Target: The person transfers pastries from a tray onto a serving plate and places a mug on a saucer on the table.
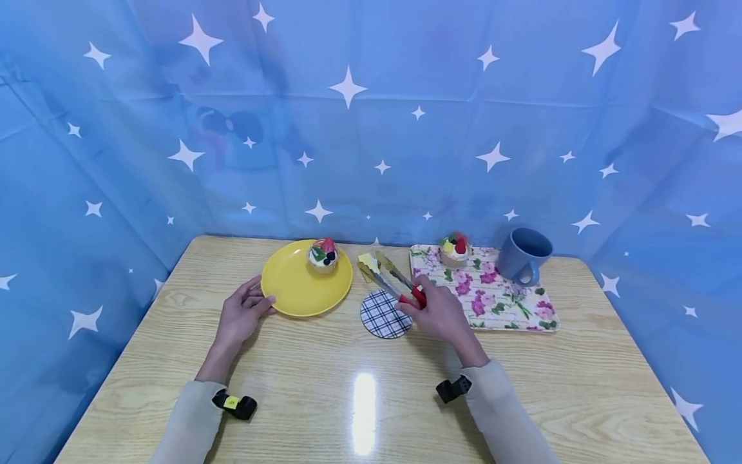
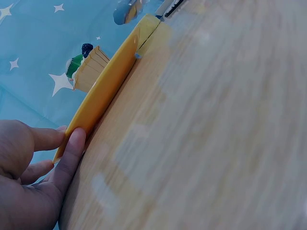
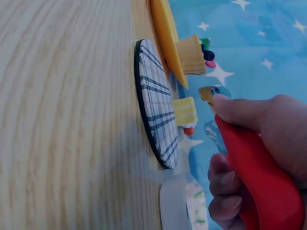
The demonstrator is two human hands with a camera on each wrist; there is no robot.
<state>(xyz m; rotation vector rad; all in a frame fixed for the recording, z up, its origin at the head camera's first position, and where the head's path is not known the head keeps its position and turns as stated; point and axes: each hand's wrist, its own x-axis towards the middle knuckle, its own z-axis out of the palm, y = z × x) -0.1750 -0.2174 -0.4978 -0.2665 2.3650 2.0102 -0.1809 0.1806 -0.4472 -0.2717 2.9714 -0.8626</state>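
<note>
On the left, my left hand [image 1: 246, 312] pinches the near-left rim of a yellow plate [image 1: 295, 293], fingers and thumb on either side of the edge in the left wrist view. A fruit-topped cupcake [image 1: 322, 256] stands on the plate's far right part. My right hand [image 1: 435, 309] grips red-handled tongs [image 1: 418, 296], their gold tips apart and pointing away. At those tips is a yellow layered cake slice [image 3: 184, 111] with a red topping; whether the tips touch it I cannot tell. Just below the tongs lies a round checked coaster [image 1: 385, 316].
A flower-patterned tray [image 1: 498, 306] lies to the right, behind my right wrist. It bears another fruit cupcake [image 1: 455, 250] and a blue mug [image 1: 524, 254]. A blue starry curtain [image 1: 348, 142] borders the wooden table [image 1: 307, 386] at the back and sides.
</note>
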